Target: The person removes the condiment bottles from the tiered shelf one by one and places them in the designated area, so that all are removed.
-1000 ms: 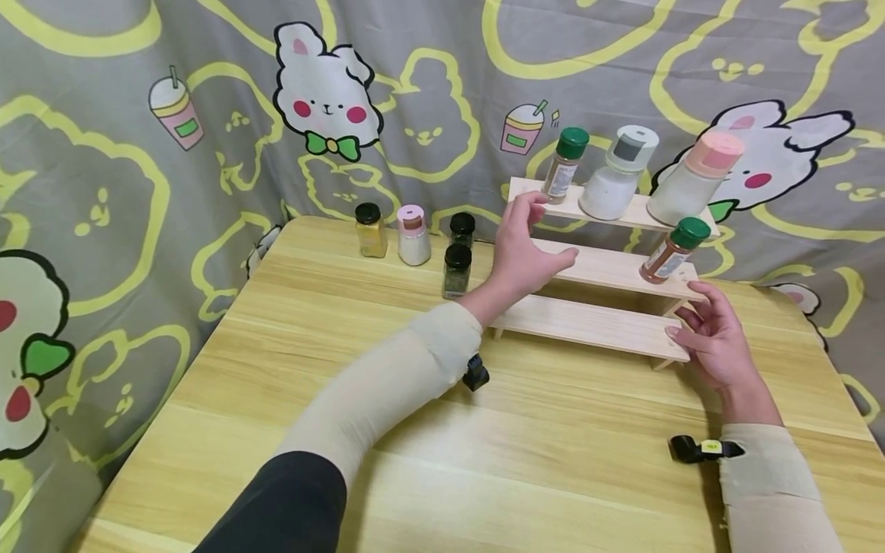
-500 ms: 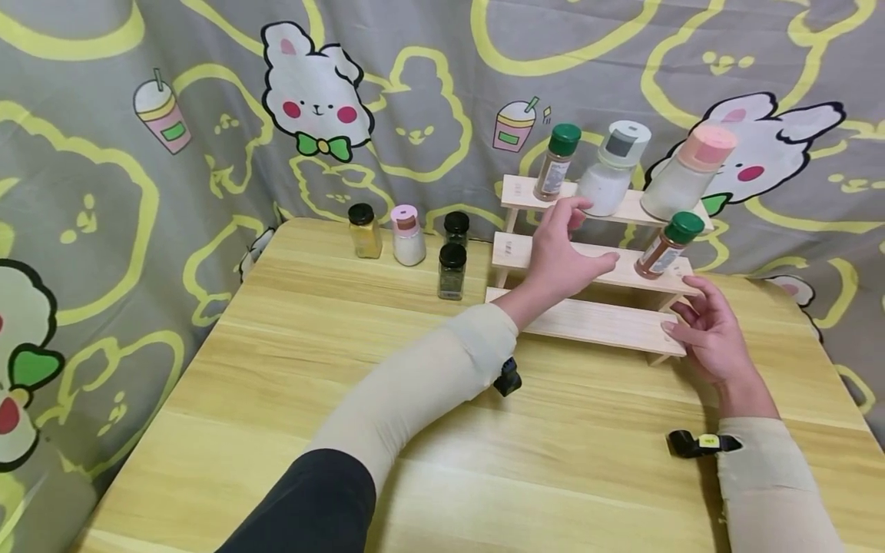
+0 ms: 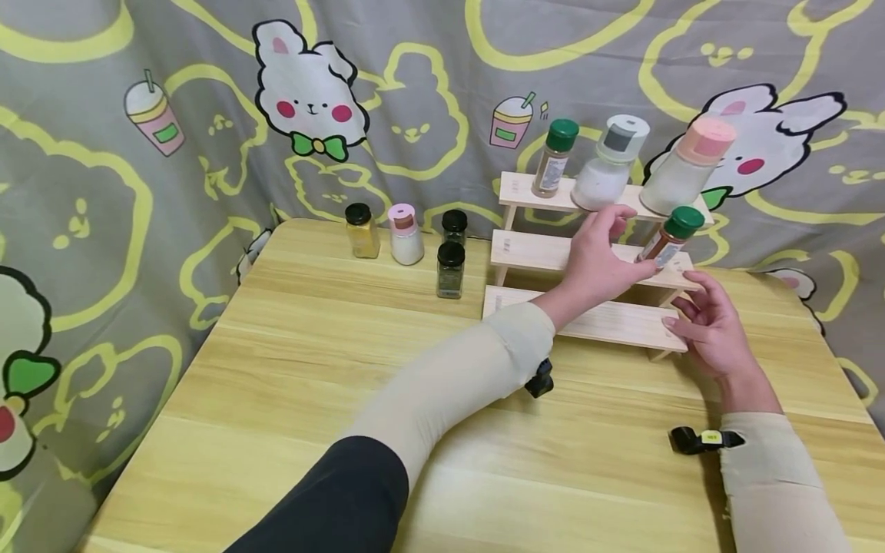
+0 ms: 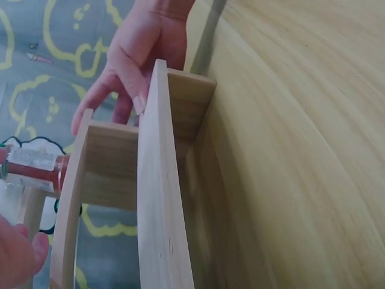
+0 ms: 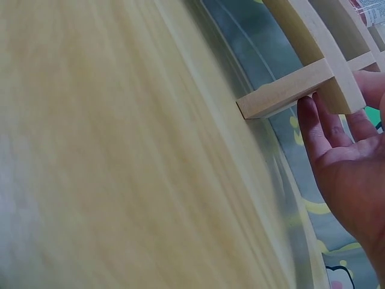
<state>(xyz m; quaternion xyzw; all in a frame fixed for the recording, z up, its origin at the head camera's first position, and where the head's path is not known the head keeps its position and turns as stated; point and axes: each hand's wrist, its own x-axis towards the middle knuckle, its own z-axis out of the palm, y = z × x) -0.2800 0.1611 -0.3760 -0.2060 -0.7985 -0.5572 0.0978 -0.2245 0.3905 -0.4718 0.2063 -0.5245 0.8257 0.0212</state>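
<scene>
My left hand (image 3: 601,257) reaches over the three-tier wooden rack (image 3: 622,322), its thumb and fingers spread beside a green-capped spice jar (image 3: 669,242) with reddish contents. That jar stands at the right of the middle tier; in the left wrist view the same spice jar (image 4: 36,167) lies close to the left hand (image 4: 17,256). With thumb and fingers, my right hand (image 3: 719,330) grips the rack's right end, the thumb on the lowest tier. The right wrist view has the right hand (image 5: 352,162) with its fingers at the rack's end leg (image 5: 289,90).
On the top tier stand another green-capped jar (image 3: 551,165), a grey-and-white-capped shaker (image 3: 601,180) and a pink-capped shaker (image 3: 681,180). Left of the rack are a yellow spice jar (image 3: 362,234), a small pink-capped shaker (image 3: 406,244) and two black-capped jars (image 3: 450,276). A curtain (image 3: 415,100) hangs behind.
My left hand has moved right along the rack, from its left end to the green-capped jar on the middle tier. The right hand has kept its grip on the rack's right end.
</scene>
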